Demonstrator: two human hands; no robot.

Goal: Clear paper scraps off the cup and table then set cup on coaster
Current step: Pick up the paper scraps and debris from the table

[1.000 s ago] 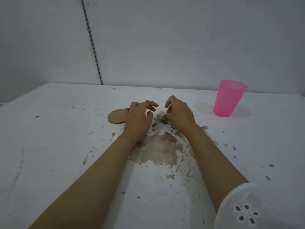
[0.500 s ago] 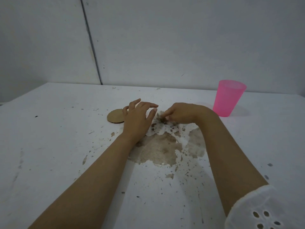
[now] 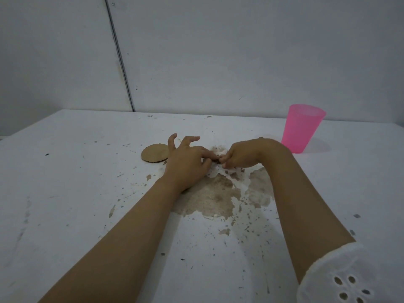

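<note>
Nearest the camera, at 6 o'clock, the white worktop (image 3: 65, 193) is peppered with tiny dark flecks, and a big brownish patch (image 3: 209, 197) sits dead centre with ragged white bits round its edge. Just past it both hands meet. The left hand (image 3: 185, 162) lies palm down with fingers spread, grip released, pressing on the surface. The right hand (image 3: 240, 157) is curled with its fingertips (image 3: 224, 164) pinched at a paper scrap (image 3: 218, 153); I can't tell if it's actually got hold of it.

I reckon the trick here is bracing with the left and peeling low and slow so the scrap lifts whole instead of shredding.

The cardboard coaster (image 3: 155, 153) is at 11 o'clock, touching the left hand. The pink cup (image 3: 301, 130) stands upright at 1 o'clock, well apart from the coaster.
</note>
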